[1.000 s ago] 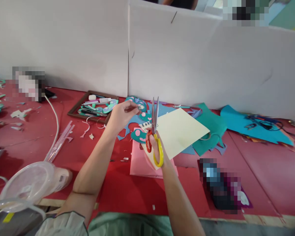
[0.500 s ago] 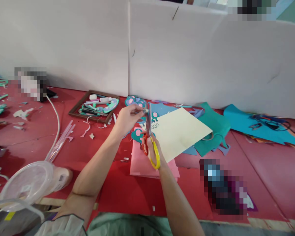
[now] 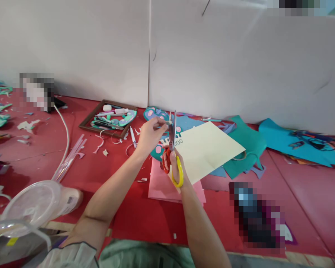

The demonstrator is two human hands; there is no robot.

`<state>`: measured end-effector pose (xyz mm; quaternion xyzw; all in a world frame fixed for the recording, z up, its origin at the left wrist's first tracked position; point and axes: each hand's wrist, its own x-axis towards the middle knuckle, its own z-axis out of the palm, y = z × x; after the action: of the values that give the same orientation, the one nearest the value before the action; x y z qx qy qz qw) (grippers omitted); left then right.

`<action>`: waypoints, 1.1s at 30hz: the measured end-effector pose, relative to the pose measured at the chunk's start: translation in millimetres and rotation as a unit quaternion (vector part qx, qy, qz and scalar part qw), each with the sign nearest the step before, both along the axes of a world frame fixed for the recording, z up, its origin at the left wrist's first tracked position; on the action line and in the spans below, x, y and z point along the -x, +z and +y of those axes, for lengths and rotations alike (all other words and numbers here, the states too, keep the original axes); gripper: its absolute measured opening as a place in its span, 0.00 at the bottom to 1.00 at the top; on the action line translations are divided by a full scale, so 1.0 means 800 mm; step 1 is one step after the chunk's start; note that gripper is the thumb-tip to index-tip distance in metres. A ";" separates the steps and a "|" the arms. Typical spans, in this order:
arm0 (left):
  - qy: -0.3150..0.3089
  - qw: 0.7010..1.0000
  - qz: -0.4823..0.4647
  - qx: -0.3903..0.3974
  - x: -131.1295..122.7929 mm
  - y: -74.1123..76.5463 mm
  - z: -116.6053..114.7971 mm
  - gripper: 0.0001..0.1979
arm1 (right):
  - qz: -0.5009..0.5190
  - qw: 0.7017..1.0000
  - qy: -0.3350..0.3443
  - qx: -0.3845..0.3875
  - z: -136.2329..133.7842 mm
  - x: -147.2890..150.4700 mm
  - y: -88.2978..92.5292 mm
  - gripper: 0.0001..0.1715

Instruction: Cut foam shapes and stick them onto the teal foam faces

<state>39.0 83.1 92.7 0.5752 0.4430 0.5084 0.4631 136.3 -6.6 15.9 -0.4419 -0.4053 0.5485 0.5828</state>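
My right hand (image 3: 173, 162) grips scissors (image 3: 171, 139) by their red and yellow handles, blades pointing up and slightly apart. Close to the blades, my left hand (image 3: 152, 134) pinches a small pale piece, perhaps cut paper, between thumb and fingertips. Below the scissors lies a cream sheet (image 3: 209, 149) with a row of small ovals drawn near its notched left edge. It rests on folded pink sheets (image 3: 164, 186). Teal cutouts with pink spots (image 3: 157, 150) sit beside and behind my hands, partly hidden by them.
A brown tray (image 3: 85, 123) of pens and cutouts stands at the back left. Green foam (image 3: 245, 143) and a blue sheet (image 3: 284, 137) lie to the right. A plastic tub (image 3: 30, 208), clear straws (image 3: 69, 158) and a white cable (image 3: 65, 126) are at left. A white panel (image 3: 212, 59) stands behind.
The view has shifted slightly. The scissors' blades show a little wider apart, still close to the small piece in my left fingers. Both hands keep their holds.
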 end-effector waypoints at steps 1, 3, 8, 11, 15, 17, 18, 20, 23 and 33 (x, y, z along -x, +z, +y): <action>-0.003 1.000 0.004 0.002 0.000 0.001 -0.001 0.02 | 0.000 1.000 0.002 -0.007 -0.001 -0.001 -0.001 0.28; -0.006 1.000 0.015 0.009 0.000 0.002 -0.001 0.02 | -0.006 1.000 0.003 -0.019 -0.002 -0.002 -0.002 0.27; 0.002 0.999 0.028 0.019 -0.001 0.004 -0.001 0.01 | 0.005 1.000 0.008 -0.009 -0.002 -0.003 -0.003 0.27; 0.002 1.000 0.015 0.024 -0.003 0.001 -0.002 0.01 | 0.008 1.000 0.003 -0.007 -0.003 -0.003 -0.002 0.27; 0.002 1.000 0.005 0.018 -0.006 -0.004 -0.003 0.02 | -0.008 1.000 0.003 -0.006 -0.004 -0.004 0.002 0.26; 0.004 1.000 0.009 0.012 -0.007 -0.005 -0.004 0.02 | -0.008 1.000 0.004 -0.003 -0.005 -0.004 0.004 0.26; 0.003 1.000 0.010 0.010 -0.008 -0.006 -0.004 0.02 | -0.007 1.000 0.003 -0.001 -0.005 -0.004 0.004 0.26; 0.001 1.000 0.007 0.009 -0.008 -0.006 -0.005 0.02 | -0.004 1.000 0.002 0.001 -0.005 -0.004 0.005 0.26; 0.002 1.000 0.000 0.007 -0.009 -0.005 -0.006 0.02 | 0.002 1.000 0.004 -0.003 -0.005 -0.005 0.004 0.25; 0.007 1.000 0.022 0.014 -0.006 -0.003 -0.003 0.01 | 0.004 1.000 0.002 0.004 -0.005 -0.004 0.002 0.26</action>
<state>44.2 80.8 90.1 0.5769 0.4640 0.4926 0.4574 139.4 -10.8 17.6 -0.4415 -0.4013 0.5532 0.5814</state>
